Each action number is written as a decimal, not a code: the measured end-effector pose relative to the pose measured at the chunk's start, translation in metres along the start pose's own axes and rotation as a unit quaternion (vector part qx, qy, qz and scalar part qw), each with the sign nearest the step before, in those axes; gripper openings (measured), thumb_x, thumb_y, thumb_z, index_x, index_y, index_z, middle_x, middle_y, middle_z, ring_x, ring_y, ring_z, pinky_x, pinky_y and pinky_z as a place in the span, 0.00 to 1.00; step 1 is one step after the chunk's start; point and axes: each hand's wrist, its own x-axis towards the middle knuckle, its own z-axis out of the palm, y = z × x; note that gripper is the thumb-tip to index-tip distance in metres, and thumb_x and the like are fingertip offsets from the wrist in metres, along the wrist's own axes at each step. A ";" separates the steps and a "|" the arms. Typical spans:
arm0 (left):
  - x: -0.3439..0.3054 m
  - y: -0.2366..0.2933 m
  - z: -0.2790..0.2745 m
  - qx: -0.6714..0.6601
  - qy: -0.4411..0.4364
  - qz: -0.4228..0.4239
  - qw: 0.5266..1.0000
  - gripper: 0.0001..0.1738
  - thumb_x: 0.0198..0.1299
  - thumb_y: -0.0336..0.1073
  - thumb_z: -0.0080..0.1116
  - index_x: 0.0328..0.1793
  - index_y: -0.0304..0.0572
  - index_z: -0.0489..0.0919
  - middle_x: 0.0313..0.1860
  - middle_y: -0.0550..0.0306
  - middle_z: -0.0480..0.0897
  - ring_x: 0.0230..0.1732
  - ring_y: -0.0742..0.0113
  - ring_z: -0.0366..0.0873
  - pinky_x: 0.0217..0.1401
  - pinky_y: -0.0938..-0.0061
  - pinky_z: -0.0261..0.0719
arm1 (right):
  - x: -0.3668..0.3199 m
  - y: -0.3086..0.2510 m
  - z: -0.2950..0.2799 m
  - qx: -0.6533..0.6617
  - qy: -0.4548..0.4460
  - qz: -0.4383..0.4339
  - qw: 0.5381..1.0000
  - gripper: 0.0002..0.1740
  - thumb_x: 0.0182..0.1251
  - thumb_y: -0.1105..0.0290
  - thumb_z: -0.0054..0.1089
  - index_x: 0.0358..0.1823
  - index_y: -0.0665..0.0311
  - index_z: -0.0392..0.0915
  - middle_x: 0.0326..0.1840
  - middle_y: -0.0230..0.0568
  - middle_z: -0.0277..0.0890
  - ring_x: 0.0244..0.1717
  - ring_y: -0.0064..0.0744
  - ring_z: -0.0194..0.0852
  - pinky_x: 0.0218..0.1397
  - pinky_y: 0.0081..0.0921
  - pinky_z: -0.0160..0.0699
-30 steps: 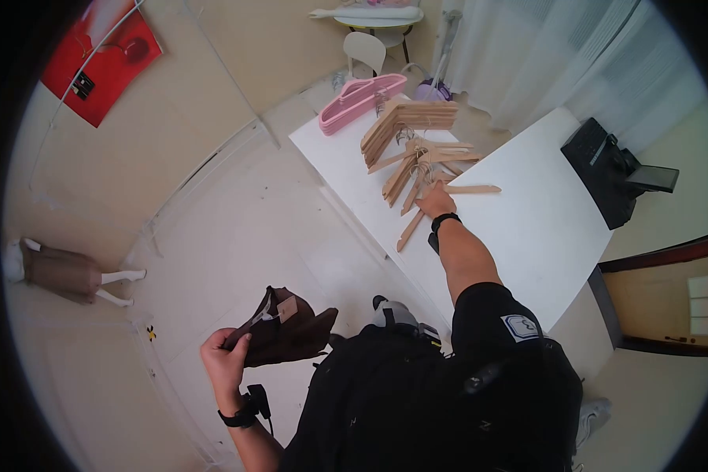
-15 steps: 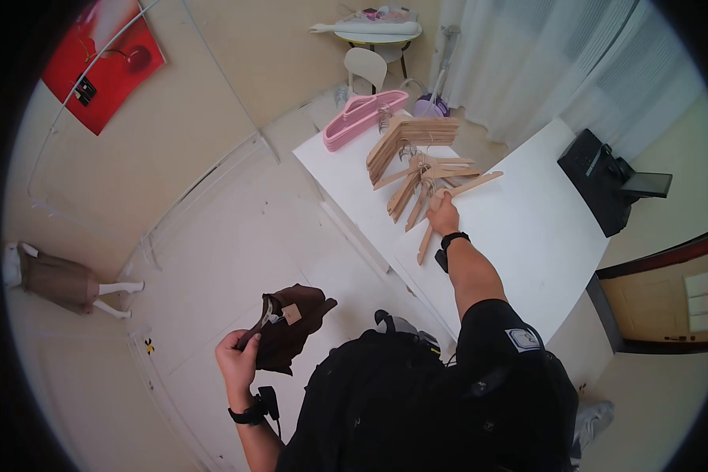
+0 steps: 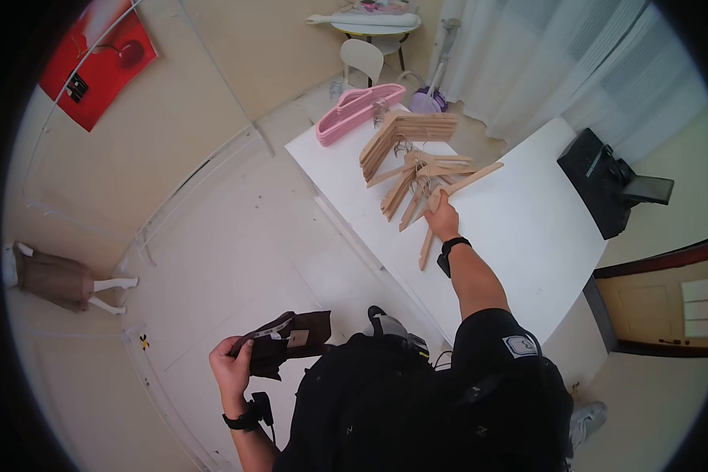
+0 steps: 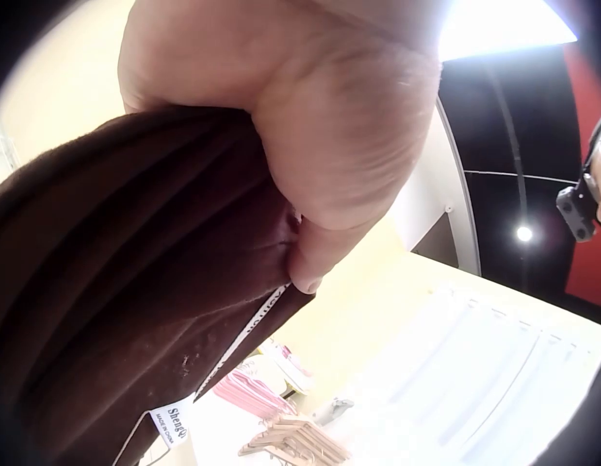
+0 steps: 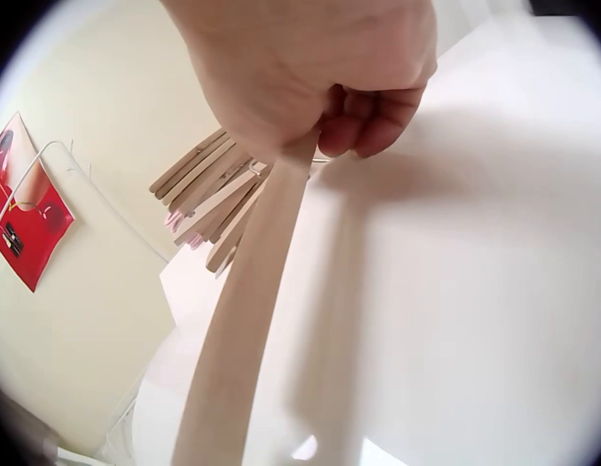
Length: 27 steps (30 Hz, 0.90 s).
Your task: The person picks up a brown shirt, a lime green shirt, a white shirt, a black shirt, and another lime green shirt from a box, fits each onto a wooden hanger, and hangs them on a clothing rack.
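Note:
In the head view my left hand (image 3: pixel 230 363) grips a dark brown garment (image 3: pixel 311 324) by its waistband, thumb on top. A tan paper tag (image 3: pixel 297 338) lies against the cloth, and a white label (image 4: pixel 167 423) reading "Made in China" shows in the left wrist view. Over the white table (image 3: pixel 527 212), my right hand (image 3: pixel 444 219) holds a wooden hanger (image 3: pixel 480 177) near its middle. One arm of this hanger extends toward the camera in the right wrist view, casting a shadow on the tabletop. Loose wooden hangers (image 3: pixel 400 193) lie fanned just beyond that hand.
Behind the loose hangers are a neat stack of wooden hangers (image 3: pixel 417 126) and pink hangers (image 3: pixel 346 118). A black device with a screen (image 3: pixel 598 181) stands at the table's right end. A clothes rail (image 3: pixel 228 79) runs along the left wall, near a mannequin (image 3: pixel 55 275) in a skirt.
My right hand has drawn the hanger a little away from the loose pile, and its far arm has swung upward in view. The garment in my left hand has turned, showing more waistband.

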 end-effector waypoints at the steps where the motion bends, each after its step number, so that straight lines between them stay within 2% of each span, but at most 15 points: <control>1: 0.000 -0.001 0.002 0.000 -0.001 -0.005 1.000 0.06 0.53 0.27 0.64 0.32 0.30 0.80 0.23 0.62 0.79 0.26 0.77 0.72 0.31 0.81 0.72 | -0.001 0.005 0.001 0.002 -0.003 0.011 1.000 0.39 0.53 0.65 0.59 0.67 0.61 0.53 0.40 0.56 0.78 0.42 0.56 0.78 0.47 0.45 0.76; 9: 0.002 -0.001 0.014 0.012 -0.015 0.001 1.000 0.05 0.53 0.27 0.63 0.32 0.30 0.80 0.23 0.63 0.78 0.25 0.78 0.71 0.31 0.81 0.71 | 0.007 0.029 -0.002 -0.028 -0.018 0.028 0.999 0.38 0.54 0.63 0.57 0.66 0.65 0.53 0.39 0.55 0.79 0.42 0.56 0.78 0.46 0.45 0.77; 12: 0.002 -0.003 0.017 0.017 -0.017 -0.006 1.000 0.06 0.54 0.28 0.63 0.32 0.30 0.80 0.23 0.63 0.77 0.25 0.78 0.71 0.30 0.81 0.71 | 0.010 0.026 -0.014 -0.061 -0.061 0.022 0.996 0.40 0.54 0.60 0.56 0.67 0.67 0.52 0.41 0.57 0.79 0.43 0.55 0.78 0.48 0.44 0.76; 18: -0.004 -0.009 0.024 0.035 -0.005 -0.013 0.999 0.07 0.55 0.29 0.64 0.32 0.30 0.79 0.22 0.65 0.76 0.24 0.79 0.69 0.28 0.82 0.68 | 0.014 0.007 -0.038 -0.132 -0.083 0.021 0.988 0.32 0.55 0.58 0.55 0.61 0.63 0.62 0.40 0.50 0.80 0.43 0.50 0.79 0.45 0.42 0.79; 20: -0.007 -0.009 0.026 0.014 0.000 -0.028 1.000 0.07 0.55 0.29 0.63 0.33 0.30 0.79 0.21 0.65 0.76 0.24 0.79 0.68 0.28 0.83 0.68 | 0.024 0.006 -0.036 -0.115 -0.009 -0.027 0.993 0.24 0.54 0.60 0.55 0.53 0.62 0.72 0.38 0.47 0.80 0.40 0.50 0.79 0.44 0.42 0.78; 21: -0.009 -0.009 0.027 0.015 0.000 -0.029 0.999 0.07 0.55 0.29 0.63 0.33 0.30 0.79 0.21 0.65 0.76 0.24 0.79 0.68 0.28 0.83 0.68 | 0.031 0.006 -0.031 -0.114 -0.011 -0.027 0.993 0.24 0.54 0.60 0.55 0.53 0.62 0.72 0.38 0.47 0.80 0.40 0.50 0.79 0.44 0.42 0.78; 23: -0.011 -0.009 0.029 0.017 0.012 -0.037 0.999 0.07 0.55 0.29 0.63 0.33 0.31 0.79 0.21 0.66 0.76 0.23 0.80 0.68 0.28 0.83 0.67 | 0.047 0.005 -0.017 -0.189 0.044 -0.170 0.966 0.17 0.57 0.60 0.54 0.44 0.60 0.80 0.37 0.43 0.79 0.42 0.47 0.76 0.45 0.43 0.72; 24: -0.012 -0.008 0.030 0.019 0.013 -0.037 0.999 0.07 0.55 0.29 0.63 0.33 0.31 0.79 0.21 0.66 0.76 0.23 0.80 0.68 0.28 0.83 0.67 | 0.053 0.003 -0.008 -0.187 0.043 -0.170 0.967 0.17 0.57 0.60 0.54 0.44 0.60 0.80 0.37 0.43 0.79 0.42 0.47 0.76 0.45 0.43 0.72; 26: -0.013 -0.003 0.033 0.038 0.028 -0.034 0.998 0.07 0.55 0.29 0.63 0.32 0.31 0.79 0.21 0.66 0.75 0.23 0.80 0.67 0.27 0.83 0.67 | 0.066 -0.008 0.008 -0.308 0.046 -0.190 0.931 0.12 0.55 0.59 0.58 0.36 0.55 0.84 0.39 0.37 0.78 0.49 0.40 0.71 0.51 0.40 0.64; 27: -0.015 0.001 0.035 0.034 0.031 -0.049 0.998 0.06 0.55 0.28 0.63 0.31 0.31 0.79 0.22 0.67 0.75 0.25 0.80 0.67 0.29 0.82 0.67 | 0.070 -0.010 0.014 -0.305 0.046 -0.192 0.932 0.12 0.55 0.59 0.58 0.36 0.55 0.84 0.39 0.37 0.78 0.49 0.40 0.71 0.51 0.40 0.64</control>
